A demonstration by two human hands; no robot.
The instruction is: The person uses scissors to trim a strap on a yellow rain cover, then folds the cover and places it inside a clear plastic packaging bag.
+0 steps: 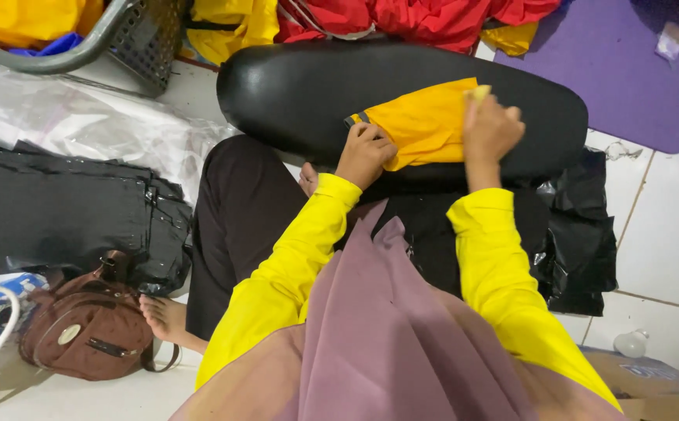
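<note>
A folded piece of yellow-orange fabric point(425, 121) with a grey striped edge lies on a black padded board point(292, 86) across my lap. My left hand point(364, 153) presses down on the fabric's near left corner, fingers curled. My right hand point(489, 129) rests on the fabric's right edge, pinching a small pale yellow piece at its top. Both arms wear bright yellow sleeves.
A grey plastic basket point(133, 35) with yellow cloth stands at the far left, red and yellow garments point(425, 19) behind the board. Black plastic bags point(59, 206) and a brown handbag point(82, 327) lie left. A purple mat point(635, 62) covers the far right tiles.
</note>
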